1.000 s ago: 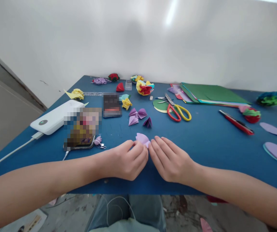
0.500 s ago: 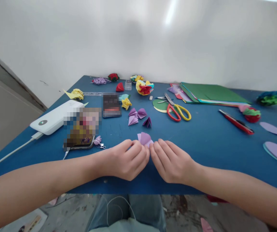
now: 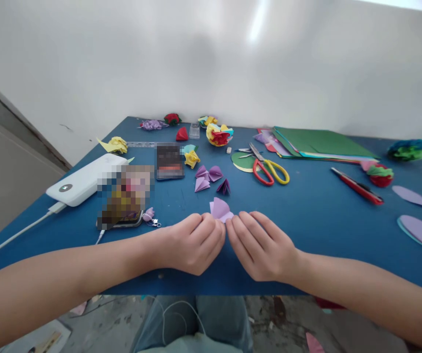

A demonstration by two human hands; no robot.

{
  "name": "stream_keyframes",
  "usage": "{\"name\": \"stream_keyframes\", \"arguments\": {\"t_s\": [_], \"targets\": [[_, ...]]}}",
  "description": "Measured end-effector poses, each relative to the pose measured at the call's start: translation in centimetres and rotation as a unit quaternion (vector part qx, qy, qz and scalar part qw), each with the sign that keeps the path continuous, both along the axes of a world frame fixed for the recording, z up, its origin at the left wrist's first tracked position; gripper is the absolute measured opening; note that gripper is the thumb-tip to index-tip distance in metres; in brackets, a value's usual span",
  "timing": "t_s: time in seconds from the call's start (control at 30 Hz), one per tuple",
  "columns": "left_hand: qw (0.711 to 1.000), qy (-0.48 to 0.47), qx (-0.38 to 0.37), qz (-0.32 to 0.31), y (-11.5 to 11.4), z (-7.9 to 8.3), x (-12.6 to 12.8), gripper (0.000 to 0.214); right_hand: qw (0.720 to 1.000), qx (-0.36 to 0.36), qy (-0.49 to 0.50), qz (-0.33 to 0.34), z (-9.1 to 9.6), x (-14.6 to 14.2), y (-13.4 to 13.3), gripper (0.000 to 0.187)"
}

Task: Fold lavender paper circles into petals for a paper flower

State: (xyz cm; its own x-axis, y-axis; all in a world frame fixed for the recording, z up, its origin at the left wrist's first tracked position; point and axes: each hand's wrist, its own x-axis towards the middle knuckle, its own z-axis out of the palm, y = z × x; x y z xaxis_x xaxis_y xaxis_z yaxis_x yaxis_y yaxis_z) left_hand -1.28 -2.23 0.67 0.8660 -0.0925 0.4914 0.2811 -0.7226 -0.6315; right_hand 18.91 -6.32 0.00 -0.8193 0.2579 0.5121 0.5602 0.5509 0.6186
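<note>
Lilac paper (image 3: pixel 220 208) between both hands (image 3: pixel 198 245)

Near the front edge of the surface (image 3: pixel 317 220), the left hand (image 3: pixel 198 243) curls, fingers bent; the right hand (image 3: pixel 264 246), fingers straighter, nearly meets it. Both forearms (image 3: pixel 111 254) slant inward.

Left hand (image 3: pixel 198 243) and right hand (image 3: pixel 264 245) bare. Forearms (image 3: pixel 104 257) bare too, thicker away from grip. Below grip: faded blue trousers (image 3: pixel 224 318), denim-looking. Lower still, pale grey-green top (image 3: pixel 192 343), hem only. Thin white cable (image 3: pixel 164 319) looping over trousers.
</note>
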Motion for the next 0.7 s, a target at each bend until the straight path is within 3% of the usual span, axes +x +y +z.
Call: {"name": "stream_keyframes", "arguments": {"t_s": [0.13, 0.37, 0.7], "targets": [[1.0, 0.004, -0.003, -0.028, 0.27, 0.1, -0.08, 0.019, 1.0, 0.0, -0.012, -0.004, -0.26, -0.04, -0.14, 0.024], [1.0, 0.023, 0.0, 0.003, -0.1, 0.19, -0.04, 0.021, 1.0, 0.002, -0.022, -0.009, -0.23, -0.09, -0.17, 0.026], [0.999, 0.038, 0.014, -0.032, 0.41, -0.19, -0.09, 0.02, 1.0, -0.01, -0.025, -0.016, -0.01, 0.07, 0.08, 0.021]]}}
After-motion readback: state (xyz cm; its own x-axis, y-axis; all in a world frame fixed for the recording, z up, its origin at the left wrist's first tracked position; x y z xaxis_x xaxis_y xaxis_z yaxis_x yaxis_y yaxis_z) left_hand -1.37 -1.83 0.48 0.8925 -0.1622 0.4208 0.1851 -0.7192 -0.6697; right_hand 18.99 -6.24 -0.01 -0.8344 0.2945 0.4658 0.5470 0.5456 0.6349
